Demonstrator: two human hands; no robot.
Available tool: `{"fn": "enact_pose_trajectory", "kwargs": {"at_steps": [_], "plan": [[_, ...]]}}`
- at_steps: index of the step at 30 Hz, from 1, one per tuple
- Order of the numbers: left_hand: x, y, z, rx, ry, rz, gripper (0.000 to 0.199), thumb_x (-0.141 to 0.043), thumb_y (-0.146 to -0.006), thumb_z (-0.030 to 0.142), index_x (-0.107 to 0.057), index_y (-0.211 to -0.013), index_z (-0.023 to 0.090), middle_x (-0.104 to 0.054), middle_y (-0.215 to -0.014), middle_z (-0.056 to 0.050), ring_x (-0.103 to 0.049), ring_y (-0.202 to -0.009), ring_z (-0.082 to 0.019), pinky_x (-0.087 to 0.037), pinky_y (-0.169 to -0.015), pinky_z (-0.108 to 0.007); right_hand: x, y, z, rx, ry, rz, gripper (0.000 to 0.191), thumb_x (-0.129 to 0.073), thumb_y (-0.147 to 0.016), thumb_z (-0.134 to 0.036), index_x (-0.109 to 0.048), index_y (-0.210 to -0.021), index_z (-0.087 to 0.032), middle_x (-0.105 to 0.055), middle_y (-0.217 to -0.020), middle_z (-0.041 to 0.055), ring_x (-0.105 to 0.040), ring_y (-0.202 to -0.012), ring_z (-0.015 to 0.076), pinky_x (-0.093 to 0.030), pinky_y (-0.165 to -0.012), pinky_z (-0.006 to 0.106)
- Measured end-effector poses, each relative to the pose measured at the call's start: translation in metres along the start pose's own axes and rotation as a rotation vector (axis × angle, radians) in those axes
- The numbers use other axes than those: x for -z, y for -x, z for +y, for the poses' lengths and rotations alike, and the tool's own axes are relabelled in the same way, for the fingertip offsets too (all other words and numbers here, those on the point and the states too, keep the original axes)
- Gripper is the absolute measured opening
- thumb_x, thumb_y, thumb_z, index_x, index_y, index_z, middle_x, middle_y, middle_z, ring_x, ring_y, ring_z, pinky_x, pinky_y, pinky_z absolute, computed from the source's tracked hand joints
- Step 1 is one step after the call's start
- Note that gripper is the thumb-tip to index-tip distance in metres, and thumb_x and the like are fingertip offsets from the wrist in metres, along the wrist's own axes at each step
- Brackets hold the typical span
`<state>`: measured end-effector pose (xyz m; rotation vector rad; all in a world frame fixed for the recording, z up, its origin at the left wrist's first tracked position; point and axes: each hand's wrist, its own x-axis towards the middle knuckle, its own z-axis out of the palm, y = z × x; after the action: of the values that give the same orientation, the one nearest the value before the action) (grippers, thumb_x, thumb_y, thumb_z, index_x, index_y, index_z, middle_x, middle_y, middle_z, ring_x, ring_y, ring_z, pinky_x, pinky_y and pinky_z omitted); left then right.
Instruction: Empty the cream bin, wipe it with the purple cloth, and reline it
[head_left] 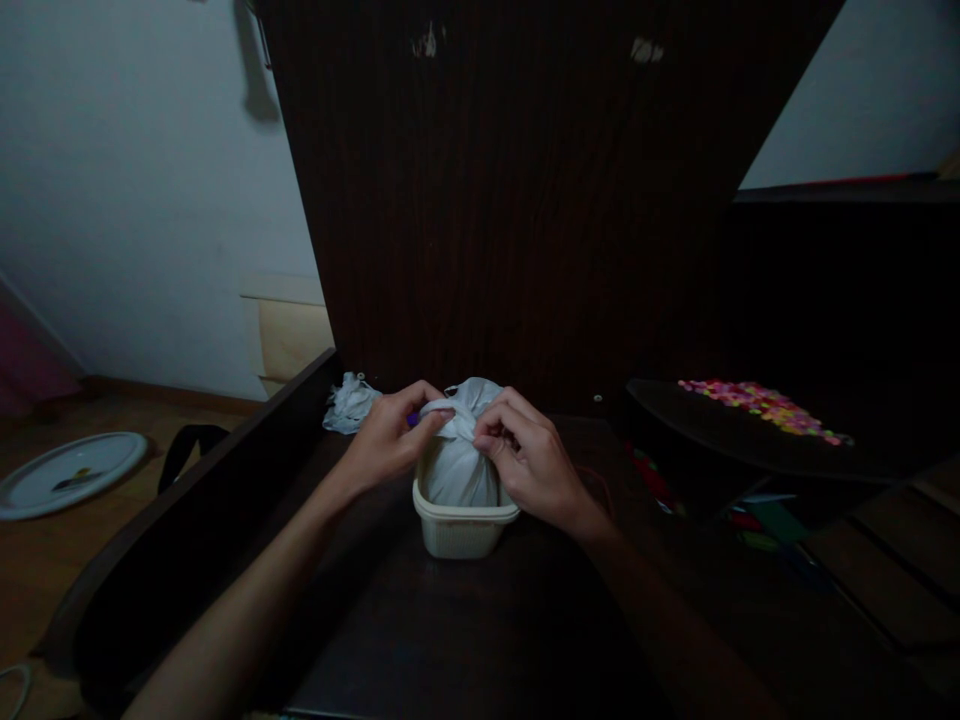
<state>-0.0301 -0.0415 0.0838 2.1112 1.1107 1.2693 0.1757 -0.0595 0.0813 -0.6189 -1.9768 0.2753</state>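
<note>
A full white plastic bag (461,474) sits inside a small cream basket (465,535) on a dark wooden surface. My left hand (397,430) pinches one twisted end of the bag's top, its thumb and fingers closed on the plastic. On the other side my right hand (536,465) grips another part of the bag's top, fingers curled in. Between the hands the plastic crosses over itself in a twist. Something small and purple (413,420) shows beside the left fingers; its kind I cannot make out. What fills the bag is hidden.
A crumpled white plastic bag (351,403) lies behind my left hand. A dark wooden panel (487,200) rises at the back, and a low board (217,500) edges the left. On a dark shelf (675,420) at right lies a strip of small pink and yellow pieces (765,408).
</note>
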Motion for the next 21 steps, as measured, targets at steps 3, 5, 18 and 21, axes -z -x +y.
{"fn": "enact_pose_trajectory", "kwargs": {"at_steps": [3, 5, 18, 21], "plan": [[-0.002, -0.001, -0.002, 0.056, 0.125, 0.053, 0.024, -0.065, -0.088, 0.039, -0.066, -0.083, 0.016, -0.065, -0.073, 0.0, -0.057, -0.065, -0.014, -0.043, -0.059, -0.023, 0.002, 0.0, 0.002, -0.052, 0.026, 0.016, 0.017, -0.058, -0.095, -0.011, -0.059, -0.081, -0.02, -0.055, -0.082, 0.0009, -0.053, -0.071, 0.0149, -0.041, -0.06, 0.027], [-0.004, -0.002, -0.002, 0.078, 0.181, 0.094, 0.022, -0.067, -0.085, 0.038, -0.066, -0.081, 0.016, -0.066, -0.073, 0.0, -0.058, -0.066, -0.014, -0.043, -0.059, -0.023, 0.003, 0.002, 0.0, -0.095, 0.09, 0.024, 0.014, -0.059, -0.095, -0.013, -0.061, -0.083, -0.02, -0.056, -0.084, 0.0013, -0.052, -0.068, 0.0139, -0.042, -0.06, 0.027], [-0.012, 0.004, 0.013, -0.007, 0.294, 0.149, 0.024, -0.071, -0.083, 0.022, -0.055, -0.101, 0.02, -0.066, -0.082, 0.002, -0.067, -0.074, -0.014, -0.05, -0.067, -0.023, -0.006, 0.0, -0.01, -0.055, 0.423, -0.046, 0.011, -0.06, -0.098, -0.019, -0.063, -0.088, -0.018, -0.06, -0.088, 0.005, -0.061, -0.075, 0.0194, -0.044, -0.064, 0.032], [-0.011, 0.005, 0.011, -0.04, 0.246, 0.154, 0.02, -0.069, -0.085, 0.021, -0.055, -0.099, 0.02, -0.066, -0.088, 0.0, -0.068, -0.077, -0.014, -0.05, -0.068, -0.023, -0.006, -0.001, -0.009, -0.062, 0.311, -0.005, 0.014, -0.059, -0.097, -0.015, -0.06, -0.083, -0.019, -0.057, -0.085, 0.003, -0.058, -0.072, 0.0171, -0.043, -0.063, 0.03]]}}
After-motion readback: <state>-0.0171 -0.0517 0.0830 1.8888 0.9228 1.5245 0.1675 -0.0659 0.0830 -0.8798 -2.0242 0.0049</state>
